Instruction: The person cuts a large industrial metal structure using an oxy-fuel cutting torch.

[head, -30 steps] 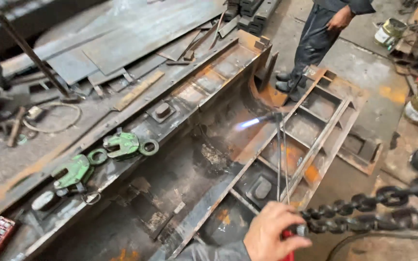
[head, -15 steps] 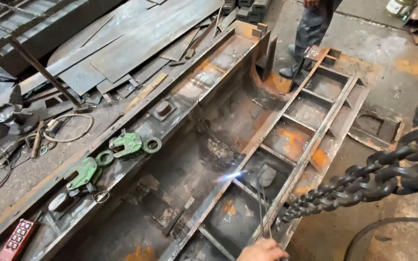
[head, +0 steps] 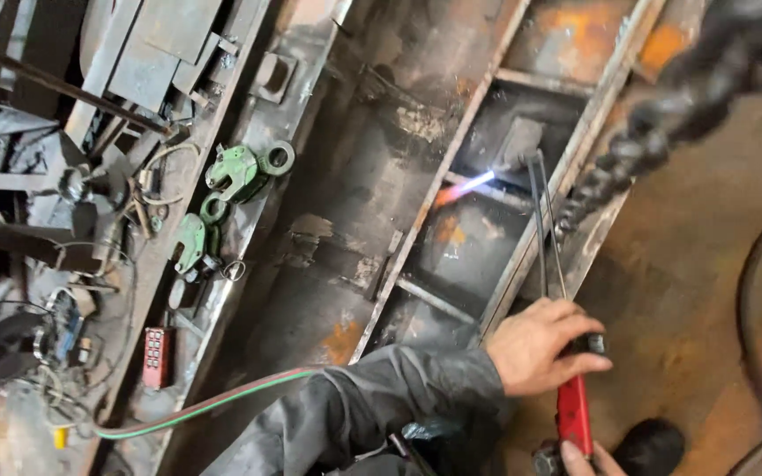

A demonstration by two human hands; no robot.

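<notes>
Rusty steel beam frame (head: 451, 159) with ribbed bays, lying across the shop floor; heavy chain (head: 654, 132) hanging over its right edge. Cutting torch (head: 566, 370), red-handled, its twin tubes reaching into a bay, flame (head: 474, 187) playing on a cross rib: heating appears under way. Left hand (head: 540, 345) wraps the torch body; right hand (head: 588, 458) grips the handle's lower end. Holding the tip steady seems called for next.

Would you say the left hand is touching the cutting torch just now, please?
Touching. The head view shows the left hand with its fingers wrapped over the cutting torch just above its red handle, with no gap between them.
</notes>
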